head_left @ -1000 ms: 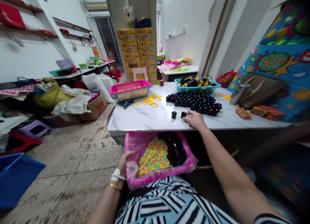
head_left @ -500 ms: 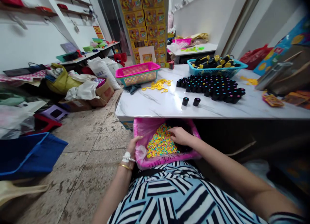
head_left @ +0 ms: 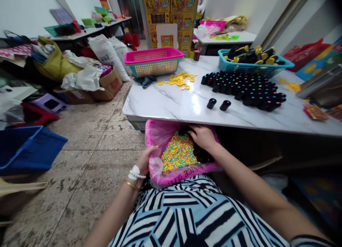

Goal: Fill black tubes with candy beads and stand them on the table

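Observation:
My left hand (head_left: pixel 147 158) is closed on the left rim of a pink plastic-lined basin (head_left: pixel 184 177), which rests at my lap against the table edge. Small multicoloured beads (head_left: pixel 177 154) are heaped in its left part, with dark pieces to their right. Inside the basin, my right hand (head_left: pixel 202 136) has its fingers curled at a black cylinder (head_left: pixel 184 129); its fingertips are partly hidden. Two black cylinders with coloured dots on top, a left one (head_left: pixel 211 103) and a right one (head_left: pixel 225 105), stand apart on the table in front of a dense group of similar cylinders (head_left: pixel 244 88).
The marble-patterned table (head_left: pixel 165 106) also holds a pink-and-teal basket (head_left: pixel 153 62), loose yellow plastic pieces (head_left: pixel 177 79) and a blue basket (head_left: pixel 256 65) of black-and-yellow parts. A blue bin (head_left: pixel 29 147) stands on the floor at left. Yellow boxes (head_left: pixel 171 19) are stacked behind.
My right hand has left the cylinder on the table and reached down into the basin, now among the black pieces. My left hand keeps its hold on the rim. The camera view has tilted downward.

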Action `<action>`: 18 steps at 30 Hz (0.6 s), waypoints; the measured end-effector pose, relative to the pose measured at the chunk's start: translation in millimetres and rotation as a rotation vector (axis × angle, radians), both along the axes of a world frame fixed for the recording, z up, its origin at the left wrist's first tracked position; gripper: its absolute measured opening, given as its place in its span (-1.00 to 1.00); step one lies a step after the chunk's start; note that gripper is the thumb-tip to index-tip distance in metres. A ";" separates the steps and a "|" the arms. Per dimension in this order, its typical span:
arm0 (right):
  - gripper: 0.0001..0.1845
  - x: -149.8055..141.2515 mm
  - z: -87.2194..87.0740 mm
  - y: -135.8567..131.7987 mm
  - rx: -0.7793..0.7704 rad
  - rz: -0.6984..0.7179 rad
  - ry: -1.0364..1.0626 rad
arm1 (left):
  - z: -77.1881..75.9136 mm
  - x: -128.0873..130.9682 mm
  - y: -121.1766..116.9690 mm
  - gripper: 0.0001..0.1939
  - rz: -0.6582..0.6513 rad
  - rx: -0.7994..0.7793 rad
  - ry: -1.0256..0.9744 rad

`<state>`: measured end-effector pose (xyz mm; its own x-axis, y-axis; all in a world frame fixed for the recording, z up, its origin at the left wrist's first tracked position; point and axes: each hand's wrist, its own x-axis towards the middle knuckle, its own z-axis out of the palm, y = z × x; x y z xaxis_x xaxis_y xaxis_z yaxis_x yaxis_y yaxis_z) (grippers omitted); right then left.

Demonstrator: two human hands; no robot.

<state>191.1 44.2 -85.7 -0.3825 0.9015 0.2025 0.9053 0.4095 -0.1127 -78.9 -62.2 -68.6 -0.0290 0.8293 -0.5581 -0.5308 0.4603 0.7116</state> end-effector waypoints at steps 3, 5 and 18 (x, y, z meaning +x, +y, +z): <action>-0.62 -17.8 3.6 16.6 0.005 0.141 -0.063 | -1.1 0.2 -5.5 -0.75 0.004 0.009 -0.003; -0.66 -27.3 3.8 22.8 -0.002 0.296 -0.103 | -3.2 -2.0 -4.8 -0.76 0.011 0.010 -0.004; -0.63 -31.2 -1.6 1.7 -0.117 0.792 -0.264 | -6.0 -2.8 -0.6 -0.82 0.033 -0.015 -0.075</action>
